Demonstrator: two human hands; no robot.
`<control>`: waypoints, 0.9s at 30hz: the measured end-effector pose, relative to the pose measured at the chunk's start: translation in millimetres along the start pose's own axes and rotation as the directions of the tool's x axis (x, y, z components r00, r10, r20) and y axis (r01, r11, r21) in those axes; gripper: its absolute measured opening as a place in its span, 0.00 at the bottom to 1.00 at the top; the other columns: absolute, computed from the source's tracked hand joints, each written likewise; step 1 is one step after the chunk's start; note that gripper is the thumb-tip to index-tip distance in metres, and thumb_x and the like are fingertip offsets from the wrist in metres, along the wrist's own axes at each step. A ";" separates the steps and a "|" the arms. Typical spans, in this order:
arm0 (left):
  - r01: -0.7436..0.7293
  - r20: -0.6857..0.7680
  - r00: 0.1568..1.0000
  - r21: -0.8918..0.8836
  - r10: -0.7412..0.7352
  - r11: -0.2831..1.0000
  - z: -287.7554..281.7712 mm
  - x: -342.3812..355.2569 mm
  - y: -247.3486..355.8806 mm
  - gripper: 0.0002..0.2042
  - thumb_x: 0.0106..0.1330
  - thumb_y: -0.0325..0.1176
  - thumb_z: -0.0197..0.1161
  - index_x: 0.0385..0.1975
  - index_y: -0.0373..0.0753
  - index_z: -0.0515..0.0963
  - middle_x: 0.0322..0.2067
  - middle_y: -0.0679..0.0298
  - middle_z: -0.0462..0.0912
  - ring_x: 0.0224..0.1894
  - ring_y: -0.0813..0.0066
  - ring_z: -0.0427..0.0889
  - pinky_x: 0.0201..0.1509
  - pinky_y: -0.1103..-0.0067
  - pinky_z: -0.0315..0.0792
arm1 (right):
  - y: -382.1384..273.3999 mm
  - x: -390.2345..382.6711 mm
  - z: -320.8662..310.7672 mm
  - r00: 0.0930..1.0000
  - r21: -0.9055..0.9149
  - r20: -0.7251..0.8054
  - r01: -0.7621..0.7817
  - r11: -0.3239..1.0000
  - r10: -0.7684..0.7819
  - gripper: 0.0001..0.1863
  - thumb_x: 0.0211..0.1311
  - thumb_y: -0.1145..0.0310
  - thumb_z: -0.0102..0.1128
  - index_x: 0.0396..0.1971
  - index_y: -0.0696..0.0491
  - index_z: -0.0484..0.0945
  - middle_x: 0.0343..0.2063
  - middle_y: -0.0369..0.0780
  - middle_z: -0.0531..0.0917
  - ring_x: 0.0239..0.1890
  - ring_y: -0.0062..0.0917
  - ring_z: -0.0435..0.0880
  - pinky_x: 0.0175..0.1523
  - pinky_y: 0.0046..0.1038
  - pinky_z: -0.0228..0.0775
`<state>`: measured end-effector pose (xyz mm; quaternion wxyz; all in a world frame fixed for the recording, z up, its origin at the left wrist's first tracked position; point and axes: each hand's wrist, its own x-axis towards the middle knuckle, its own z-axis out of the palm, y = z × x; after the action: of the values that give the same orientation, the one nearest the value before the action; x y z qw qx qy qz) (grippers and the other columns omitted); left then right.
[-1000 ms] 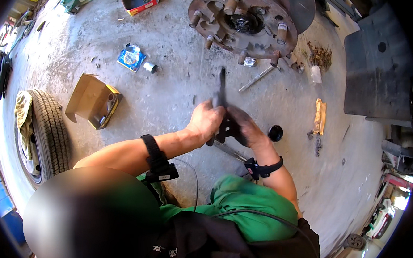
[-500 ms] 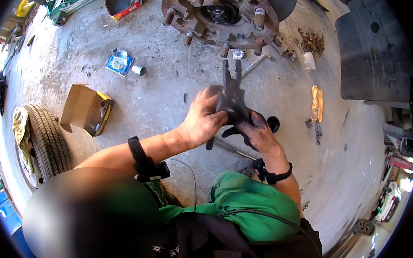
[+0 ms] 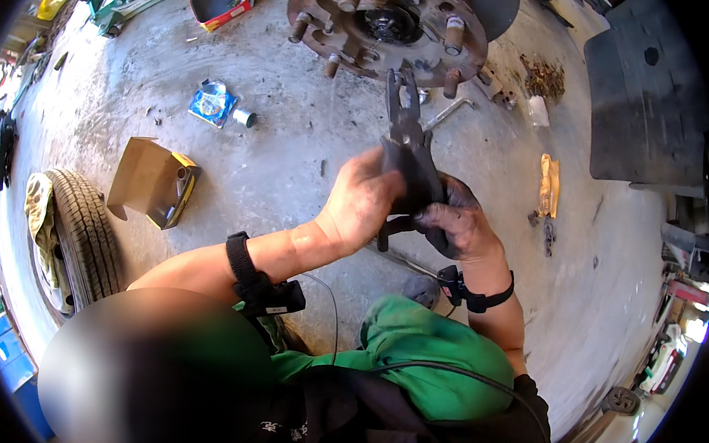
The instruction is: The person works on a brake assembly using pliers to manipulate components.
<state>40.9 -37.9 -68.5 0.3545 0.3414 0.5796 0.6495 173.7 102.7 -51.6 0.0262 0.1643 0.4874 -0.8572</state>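
Note:
My left hand [image 3: 359, 201] is closed on a limp black piece that looks like a work glove [image 3: 416, 173]; its long narrow finger-like ends point up toward the hub. My right hand [image 3: 456, 219], its fingers smeared black, grips the same dark piece from the right side. Another black strip sticks out to the left below the hands. Just beyond the glove tips is a rusty wheel hub [image 3: 393, 48] with several threaded studs and a greasy dark centre. Motion blur and dark colour hide where the glove ends and the blackened fingers begin.
On the concrete floor lie an open cardboard box [image 3: 151, 185], a blue packet [image 3: 212, 105], a metal bar [image 3: 448, 112] and an orange-yellow wrapper [image 3: 548, 185]. At left a tyre [image 3: 88, 238] carries a cloth. A dark mud flap [image 3: 644, 106] hangs at right. A red tray [image 3: 227, 18] sits far off.
The glove's finger-like ends have moved up against the lower edge of the hub in the picture. My left hand has shifted slightly right and my right hand has turned; both still hold the glove.

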 end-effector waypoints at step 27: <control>0.436 0.264 0.892 -0.720 -0.367 0.541 3.4 60.2 18.4 0.12 0.67 0.41 0.62 0.40 0.38 0.80 0.38 0.64 0.81 0.44 0.70 0.76 0.57 0.70 0.65 | -52.4 20.2 34.3 0.908 -0.997 -0.004 0.031 0.077 -0.420 0.25 0.57 0.76 0.57 0.56 0.65 0.68 0.37 0.58 0.80 0.39 0.57 0.80 0.45 0.47 0.73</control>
<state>11.5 13.9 -47.9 0.6267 0.0438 0.2986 0.7185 135.2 103.5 1.6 -0.0787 0.1506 0.9466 -0.2741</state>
